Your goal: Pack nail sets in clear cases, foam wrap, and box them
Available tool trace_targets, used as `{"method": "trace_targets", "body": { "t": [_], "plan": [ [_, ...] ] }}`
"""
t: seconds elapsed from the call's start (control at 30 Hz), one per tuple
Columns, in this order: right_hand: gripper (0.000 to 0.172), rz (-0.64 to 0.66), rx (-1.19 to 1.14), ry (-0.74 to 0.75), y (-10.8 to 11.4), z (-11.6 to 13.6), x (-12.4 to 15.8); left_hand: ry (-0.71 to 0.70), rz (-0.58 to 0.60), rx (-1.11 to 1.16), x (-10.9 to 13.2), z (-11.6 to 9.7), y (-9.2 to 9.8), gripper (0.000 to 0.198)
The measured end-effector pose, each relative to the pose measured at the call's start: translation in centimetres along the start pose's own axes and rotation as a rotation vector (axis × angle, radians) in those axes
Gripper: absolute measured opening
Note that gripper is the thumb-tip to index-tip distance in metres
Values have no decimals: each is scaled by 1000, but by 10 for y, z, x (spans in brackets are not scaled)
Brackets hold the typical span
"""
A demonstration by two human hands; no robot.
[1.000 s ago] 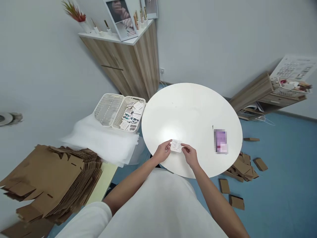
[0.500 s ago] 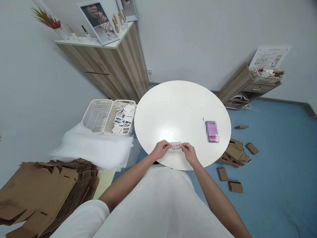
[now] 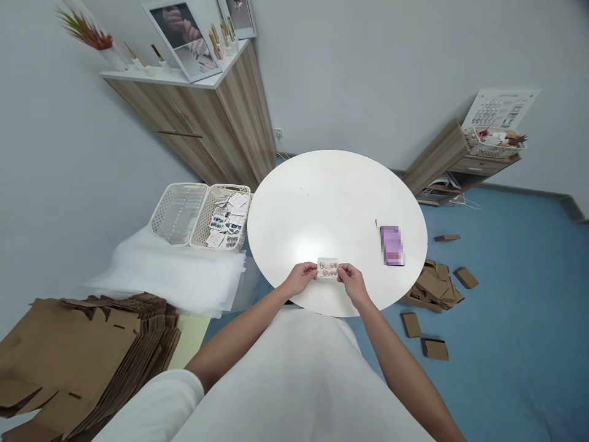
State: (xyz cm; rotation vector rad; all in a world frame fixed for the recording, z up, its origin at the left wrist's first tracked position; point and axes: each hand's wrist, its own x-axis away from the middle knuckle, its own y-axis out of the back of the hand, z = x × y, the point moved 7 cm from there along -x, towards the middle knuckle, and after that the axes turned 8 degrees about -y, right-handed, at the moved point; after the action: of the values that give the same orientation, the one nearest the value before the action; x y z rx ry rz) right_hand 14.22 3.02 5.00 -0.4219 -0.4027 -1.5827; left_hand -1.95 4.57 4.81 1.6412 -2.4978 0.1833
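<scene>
A small clear packet (image 3: 327, 268) with several pinkish pieces inside is held between both hands above the near edge of the round white table (image 3: 322, 202). My left hand (image 3: 301, 279) pinches its left end with closed fingers. At its right end my right hand (image 3: 350, 280) grips in the same pinch. The packet's face with the pieces points up at me.
A purple phone (image 3: 392, 245) lies on the table's right side. Two white baskets (image 3: 181, 209) stand on white foam sheets (image 3: 175, 276) at left, one holding several small packets (image 3: 227, 221). Flat cardboard blanks (image 3: 83, 350) are stacked lower left. Folded cardboard boxes (image 3: 437, 288) litter the blue floor.
The packet has been turned over in both hands: its printed white back showed before, it went edge-on, and now the side with the pieces faces up. The view also shifted slightly.
</scene>
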Motion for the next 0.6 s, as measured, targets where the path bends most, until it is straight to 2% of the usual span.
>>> {"method": "trace_targets", "body": {
  "t": [0.1, 0.23, 0.33, 0.47, 0.6],
  "plan": [
    [31, 11, 15, 6, 2, -1, -1, 4, -24, 1, -2, 1, -1, 23],
    [52, 34, 84, 71, 4, 1, 0, -11, -91, 30, -8, 3, 1, 28],
    [55, 101, 138, 99, 5, 1, 0, -18, -126, 46, -11, 6, 2, 35],
    [63, 194, 141, 90, 7, -1, 0, -17, -120, 32, -15, 9, -1, 41],
    [69, 204, 173, 84, 12, -5, -2, -33, -68, -22, -16, 5, -6, 43]
  ]
}}
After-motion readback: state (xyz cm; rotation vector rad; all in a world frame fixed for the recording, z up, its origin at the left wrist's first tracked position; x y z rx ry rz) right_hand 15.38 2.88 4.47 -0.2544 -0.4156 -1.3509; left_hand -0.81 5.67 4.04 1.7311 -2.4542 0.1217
